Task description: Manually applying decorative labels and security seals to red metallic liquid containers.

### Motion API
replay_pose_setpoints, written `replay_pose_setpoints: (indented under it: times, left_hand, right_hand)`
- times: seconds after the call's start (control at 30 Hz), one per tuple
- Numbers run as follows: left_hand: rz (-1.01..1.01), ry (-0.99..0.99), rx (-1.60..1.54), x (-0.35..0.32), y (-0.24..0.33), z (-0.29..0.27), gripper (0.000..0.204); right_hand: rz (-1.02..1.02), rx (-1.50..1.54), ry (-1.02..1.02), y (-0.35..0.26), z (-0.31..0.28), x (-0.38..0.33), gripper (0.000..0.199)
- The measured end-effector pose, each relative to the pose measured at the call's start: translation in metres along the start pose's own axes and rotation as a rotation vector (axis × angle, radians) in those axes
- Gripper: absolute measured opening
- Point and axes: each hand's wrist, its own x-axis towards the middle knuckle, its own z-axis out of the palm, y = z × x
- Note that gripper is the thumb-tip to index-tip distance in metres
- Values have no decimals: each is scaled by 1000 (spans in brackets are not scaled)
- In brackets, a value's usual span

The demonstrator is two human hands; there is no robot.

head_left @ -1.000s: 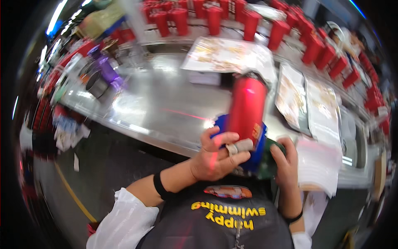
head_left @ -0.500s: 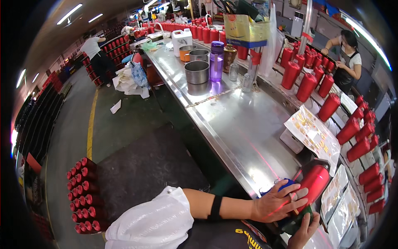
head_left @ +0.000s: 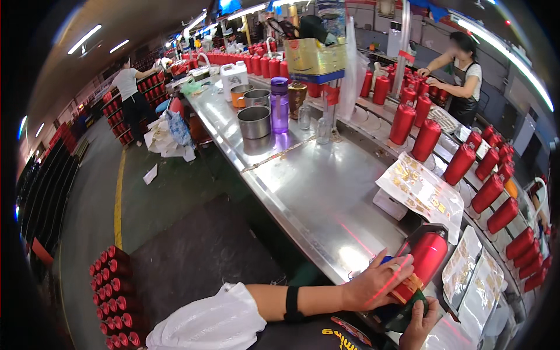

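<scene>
A red metal bottle (head_left: 430, 255) lies tilted in a dark cradle (head_left: 444, 228) at the table's near right end. Gold decoration (head_left: 410, 284) shows on its lower part. My left hand (head_left: 376, 284) curves over that lower part, its fingers pressed against the bottle's side. Something blue (head_left: 387, 259) is partly hidden behind these fingers. My right hand (head_left: 420, 322) is just below, thumb and fingers closed on a dark green piece (head_left: 417, 298) against the bottle's end; its kind is unclear. A thin red light line crosses my left hand.
Decal sheets (head_left: 421, 189) lie beyond and right of the cradle. Red bottles (head_left: 427, 140) line the conveyor on the right. Metal cups (head_left: 254, 121), a purple water bottle (head_left: 280, 106) and glass bottles stand farther up the steel table (head_left: 315, 186). Several red bottles (head_left: 119, 286) stand lower left. Co-workers are farther off.
My left fingers have slid down toward the bottle's lower end, baring the gold decoration. The right hand stays near the green piece. The whole view has shifted slightly.
</scene>
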Motion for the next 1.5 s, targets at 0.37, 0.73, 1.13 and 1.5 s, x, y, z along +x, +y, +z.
replay_pose_setpoints:
  times: [0.37,0.73,1.13,1.5]
  left_hand:
    - [24,6,-30,-3,-13,6,88]
    - [-2,11,-144,-4,-12,4,91]
    - [-117,-109,-92,-9,-20,4,92]
    - [-69,-77,-120,-3,-18,6,93]
  right_hand:
    - [-6,4,-32,-11,4,-3,12]
    - [31,8,-35,1,0,-1,9]
    - [30,2,-41,8,1,1,7]
    - [-22,-44,-36,4,1,4,10]
